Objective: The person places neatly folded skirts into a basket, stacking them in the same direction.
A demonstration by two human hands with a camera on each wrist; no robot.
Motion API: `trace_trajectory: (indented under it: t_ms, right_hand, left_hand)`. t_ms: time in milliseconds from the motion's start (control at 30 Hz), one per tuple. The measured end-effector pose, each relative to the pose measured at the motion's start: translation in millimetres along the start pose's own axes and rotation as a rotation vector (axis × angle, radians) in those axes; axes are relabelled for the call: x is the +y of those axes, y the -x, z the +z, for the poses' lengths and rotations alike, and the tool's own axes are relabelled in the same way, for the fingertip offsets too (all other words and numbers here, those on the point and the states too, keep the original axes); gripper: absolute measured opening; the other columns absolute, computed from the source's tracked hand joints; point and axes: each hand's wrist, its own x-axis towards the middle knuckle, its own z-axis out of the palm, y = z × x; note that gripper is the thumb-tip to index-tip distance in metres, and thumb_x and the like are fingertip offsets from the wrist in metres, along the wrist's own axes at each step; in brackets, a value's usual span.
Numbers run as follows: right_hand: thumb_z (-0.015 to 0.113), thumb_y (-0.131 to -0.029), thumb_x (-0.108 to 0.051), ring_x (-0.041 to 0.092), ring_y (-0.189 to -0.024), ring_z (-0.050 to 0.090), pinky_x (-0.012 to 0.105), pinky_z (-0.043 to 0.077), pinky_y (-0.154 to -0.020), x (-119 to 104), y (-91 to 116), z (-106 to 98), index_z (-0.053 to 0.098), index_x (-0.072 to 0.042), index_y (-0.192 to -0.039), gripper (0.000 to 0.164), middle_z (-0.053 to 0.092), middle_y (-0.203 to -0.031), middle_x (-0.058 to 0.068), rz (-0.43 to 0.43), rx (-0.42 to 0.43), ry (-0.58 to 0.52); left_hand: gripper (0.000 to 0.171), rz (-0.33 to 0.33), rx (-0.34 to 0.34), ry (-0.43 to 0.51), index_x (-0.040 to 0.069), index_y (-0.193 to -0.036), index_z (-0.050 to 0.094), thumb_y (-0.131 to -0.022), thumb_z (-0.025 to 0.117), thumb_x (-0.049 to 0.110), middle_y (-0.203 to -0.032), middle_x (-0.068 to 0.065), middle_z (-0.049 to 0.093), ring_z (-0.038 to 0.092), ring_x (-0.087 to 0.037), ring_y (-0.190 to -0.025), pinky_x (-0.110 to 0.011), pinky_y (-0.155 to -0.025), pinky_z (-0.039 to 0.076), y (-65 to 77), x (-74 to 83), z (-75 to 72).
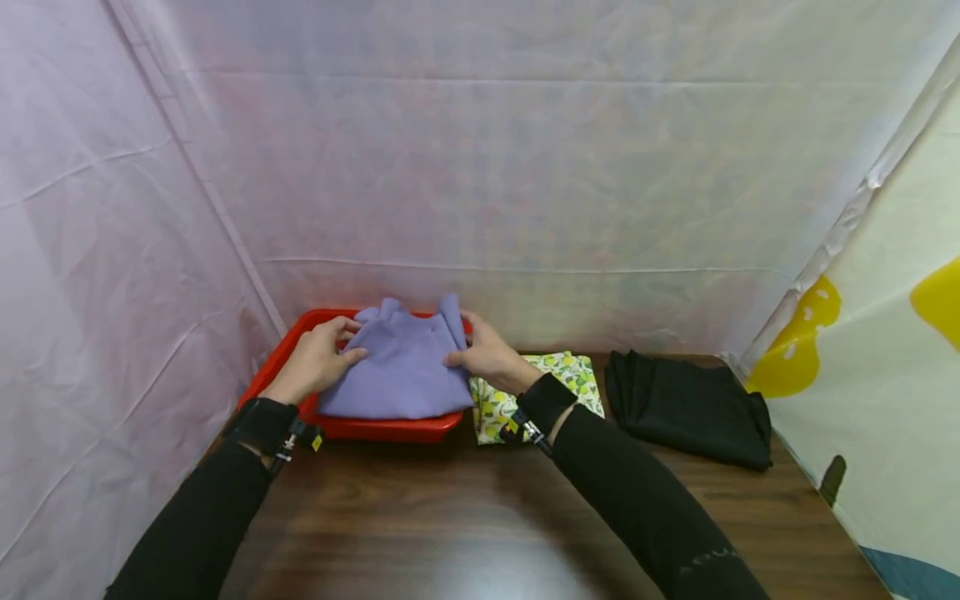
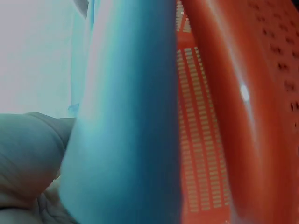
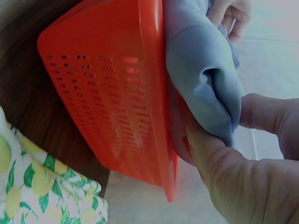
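Note:
A folded purple cloth point(image 1: 401, 367) lies over the red plastic basket point(image 1: 390, 429), covering much of its opening. My left hand point(image 1: 318, 358) grips the cloth's left side, thumb on top. At the opposite side my right hand point(image 1: 487, 354) pinches the cloth between thumb and fingers. From the right wrist, the cloth's folded end point(image 3: 205, 88) shows between thumb and fingers, right at the basket's rim. The left wrist view has the cloth point(image 2: 126, 116), tinted blue there, bulging in front of part of the left hand point(image 2: 28, 154), beside slotted basket walls.
A lemon-print folded cloth point(image 1: 577, 375) lies right of the basket, partly beneath the right forearm in the head view. Farther right is a folded black cloth point(image 1: 690, 408). All stand on a dark wooden table point(image 1: 420, 508), with pale fabric walls point(image 1: 487, 167) behind and beside it.

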Motion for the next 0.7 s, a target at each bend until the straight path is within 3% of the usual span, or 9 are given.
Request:
trace_trajectory:
  t_ms: [267, 467, 633, 700]
  right_hand:
    - [0.063, -0.091, 0.019, 0.037, -0.134, 0.059, 0.051, 0.058, -0.103, 7.4, -15.3, 20.9, 0.02, -0.013, -0.171, 0.096, 0.053, -0.152, 0.027, 0.012, -0.008, 0.06]
    - [0.066, -0.087, 0.017, 0.035, -0.139, 0.056, 0.053, 0.052, -0.112, 11.7, -20.1, 30.4, 0.015, -0.011, -0.172, 0.103, 0.052, -0.155, 0.027, 0.056, -0.02, 0.112]
    - [0.074, -0.092, 0.002, 0.03, -0.156, 0.04, 0.051, 0.041, -0.124, 10.1, -19.2, 31.9, 0.012, -0.007, -0.173, 0.102, 0.034, -0.173, 0.018, 0.06, -0.003, 0.26]
    - [0.076, -0.094, -0.004, 0.03, -0.156, 0.04, 0.049, 0.044, -0.122, 9.3, -18.0, 30.7, 0.013, -0.006, -0.172, 0.1, 0.032, -0.174, 0.018, 0.043, 0.018, 0.33]
  left_hand:
    - [0.043, -0.03, 0.024, -0.021, 0.002, -0.136, 0.064, -0.101, 0.076, 0.023, -0.137, -0.028, 0.069, 0.061, -0.047, -0.131, -0.06, -0.106, 0.05, -6.9, -15.7, -1.4]
    - [0.039, -0.035, 0.017, -0.044, 0.001, -0.131, 0.067, -0.098, 0.079, 0.019, -0.13, -0.028, 0.073, 0.065, -0.048, -0.125, -0.06, -0.102, 0.051, -7.7, -30.4, 4.4]
    - [0.041, -0.07, -0.015, -0.05, -0.002, -0.131, 0.066, -0.097, 0.079, 0.016, -0.125, -0.026, 0.074, 0.068, -0.044, -0.117, -0.058, -0.099, 0.054, -6.0, -36.3, 8.7]
    - [0.04, -0.067, -0.006, -0.059, -0.004, -0.131, 0.066, -0.096, 0.079, 0.013, -0.121, -0.026, 0.074, 0.07, -0.044, -0.113, -0.057, -0.098, 0.056, -4.4, -37.5, 9.7]
